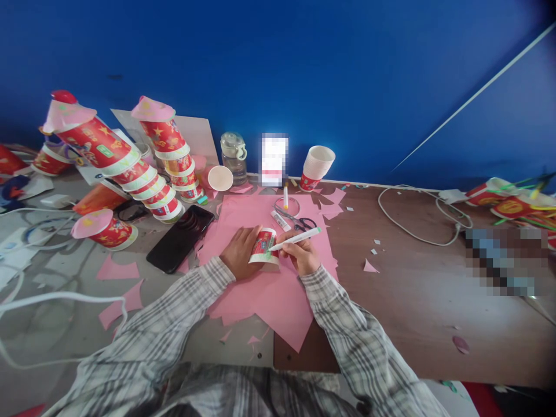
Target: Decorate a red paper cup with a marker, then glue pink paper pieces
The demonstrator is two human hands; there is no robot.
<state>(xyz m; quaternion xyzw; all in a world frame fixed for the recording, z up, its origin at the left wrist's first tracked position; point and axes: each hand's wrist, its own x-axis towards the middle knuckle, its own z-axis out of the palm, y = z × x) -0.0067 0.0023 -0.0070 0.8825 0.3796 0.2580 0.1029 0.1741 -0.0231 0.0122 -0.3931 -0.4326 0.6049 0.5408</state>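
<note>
1 paper cup (264, 246), red print with a white rim band, sits on the pink sheet (269, 301) at the middle of the table (412, 289), directly in front of the person. It looks mouth-down and slightly tilted; the exact seating is not clear. Left hand (238, 250) is wrapped around the cup's left side, fingers closed on the wall. Right hand (300, 256) pinches a white marker (297, 238) with a green cap end, in a writing grip; the tip points at the cup's right wall, apparently touching.

Judgement on the step: the thin, waxy cup wall probably dents easily, so the left hand should brace without squeezing. The marker wants light, even pressure and a steady angle; turning the cup rather than the wrist would likely keep the line clean. The glossy print may smear wet ink, so fingers should stay off fresh marks.

Materials, moving outward: the pink sheet is matte, flat card with jagged cut edges. Just beyond the hands lie scissors (300, 220) with dark handles. 1 black phone (180, 237), smooth and reflective, lies left of the sheet. Pink scraps (117, 270) are scattered nearby. 2 leaning stacks of printed cups (130, 168) with pink cone caps stand at the left rear; 1 stack of plain white cups (318, 164) stands at the wall. 1 white cable (417, 229) loops at right.
</note>
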